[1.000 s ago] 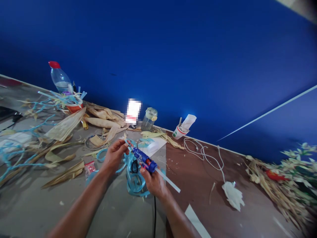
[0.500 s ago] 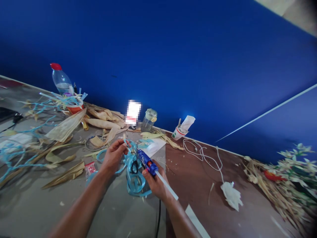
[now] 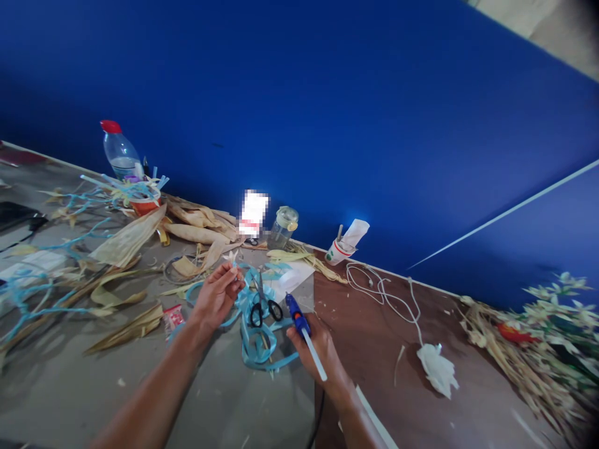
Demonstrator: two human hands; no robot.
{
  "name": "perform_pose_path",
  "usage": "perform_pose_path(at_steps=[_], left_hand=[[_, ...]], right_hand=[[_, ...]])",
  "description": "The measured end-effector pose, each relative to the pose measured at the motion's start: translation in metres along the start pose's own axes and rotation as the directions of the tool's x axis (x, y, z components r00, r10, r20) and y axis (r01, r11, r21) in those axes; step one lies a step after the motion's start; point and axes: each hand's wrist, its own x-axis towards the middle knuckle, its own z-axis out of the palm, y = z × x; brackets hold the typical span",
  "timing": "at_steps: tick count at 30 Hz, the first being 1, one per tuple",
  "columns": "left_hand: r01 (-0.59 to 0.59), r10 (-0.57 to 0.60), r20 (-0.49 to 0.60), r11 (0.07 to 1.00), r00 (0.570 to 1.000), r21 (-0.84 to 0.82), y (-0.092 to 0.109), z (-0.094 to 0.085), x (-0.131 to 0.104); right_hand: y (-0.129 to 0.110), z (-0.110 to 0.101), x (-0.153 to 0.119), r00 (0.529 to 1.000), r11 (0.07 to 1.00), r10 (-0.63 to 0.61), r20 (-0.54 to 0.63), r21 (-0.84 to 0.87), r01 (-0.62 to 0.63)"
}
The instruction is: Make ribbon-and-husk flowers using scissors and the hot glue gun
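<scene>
Pinched between the fingertips of my left hand (image 3: pixel 219 295) is a small pale flower (image 3: pixel 231 257). My right hand (image 3: pixel 318 346) is wrapped round a blue glue gun (image 3: pixel 297 315), its nozzle pointing up and away, with a white glue stick (image 3: pixel 316 358) out of its back. Between the hands, black-handled scissors (image 3: pixel 264 310) lie on a tangle of light blue ribbon (image 3: pixel 255 355). White paper (image 3: pixel 294 280) lies just beyond the glue gun.
Dried husks (image 3: pixel 196 232), a red cup (image 3: pixel 146 204) and a bottle (image 3: pixel 120 153) stand or lie at left. A jar (image 3: pixel 283 226), a white cup (image 3: pixel 337 251) and a white cable (image 3: pixel 384 296) are near the blue wall. Flowers (image 3: pixel 571 312) lie far right.
My right hand has drawn the glue gun right, away from my left hand, uncovering the scissors. The flower in my left hand now shows more clearly, held upright.
</scene>
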Motion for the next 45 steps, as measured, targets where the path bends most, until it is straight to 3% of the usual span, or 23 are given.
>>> perform_pose_path(at_steps=[8, 14, 17, 20, 22, 24, 26, 29, 31, 33, 35, 39, 45], left_hand=[[0.09, -0.08, 0.073, 0.986, 0.994, -0.137, -0.002, -0.011, 0.006], [0.099, -0.089, 0.069, 0.983, 0.994, -0.157, -0.001, -0.014, 0.007], [0.095, -0.086, 0.069, 0.984, 0.994, -0.151, -0.001, -0.014, 0.007], [0.081, -0.073, 0.063, 0.988, 0.995, -0.131, -0.002, -0.013, 0.006], [0.07, -0.062, 0.069, 0.991, 0.996, -0.11, -0.004, -0.013, 0.006], [0.067, -0.059, 0.089, 0.993, 0.994, -0.094, -0.005, -0.013, 0.006], [0.075, -0.066, 0.109, 0.994, 0.992, -0.085, -0.007, -0.013, 0.006], [0.111, -0.103, 0.145, 0.993, 0.984, -0.05, -0.008, -0.014, 0.004], [0.144, -0.139, 0.179, 0.99, 0.974, -0.012, -0.008, -0.015, 0.003], [0.156, -0.155, 0.198, 0.988, 0.968, 0.01, -0.006, -0.015, 0.002], [0.161, -0.161, 0.185, 0.987, 0.969, 0.016, -0.005, -0.015, 0.001], [0.17, -0.172, 0.148, 0.985, 0.974, 0.023, -0.003, -0.012, -0.001], [0.181, -0.186, 0.183, 0.983, 0.965, 0.041, -0.005, -0.006, -0.004]], right_hand=[[0.017, 0.004, -0.009, 0.997, 0.933, 0.083, -0.013, -0.35, -0.082], [0.026, 0.011, -0.01, 0.991, 0.907, 0.135, -0.009, -0.401, -0.127], [0.029, 0.007, -0.011, 0.988, 0.925, 0.155, 0.014, -0.354, -0.14], [0.023, -0.005, -0.007, 0.99, 0.964, 0.123, -0.076, -0.227, -0.137], [0.011, -0.014, 0.001, 0.985, 0.993, 0.078, -0.152, -0.076, -0.091], [-0.007, -0.018, 0.015, 0.989, 0.989, 0.048, -0.141, 0.147, -0.027], [-0.028, -0.014, 0.032, 0.999, 0.906, 0.05, -0.018, 0.421, -0.038], [-0.056, 0.005, 0.06, 0.955, 0.614, 0.125, 0.267, 0.736, -0.286], [-0.069, 0.019, 0.075, 0.903, 0.424, 0.127, 0.412, 0.8, -0.424], [-0.076, 0.029, 0.085, 0.845, 0.303, 0.113, 0.522, 0.792, -0.53], [-0.078, 0.034, 0.09, 0.804, 0.241, 0.124, 0.582, 0.768, -0.593], [-0.078, 0.038, 0.093, 0.767, 0.191, 0.13, 0.628, 0.743, -0.641], [-0.076, 0.045, 0.093, 0.792, 0.187, 0.123, 0.598, 0.77, -0.61]])
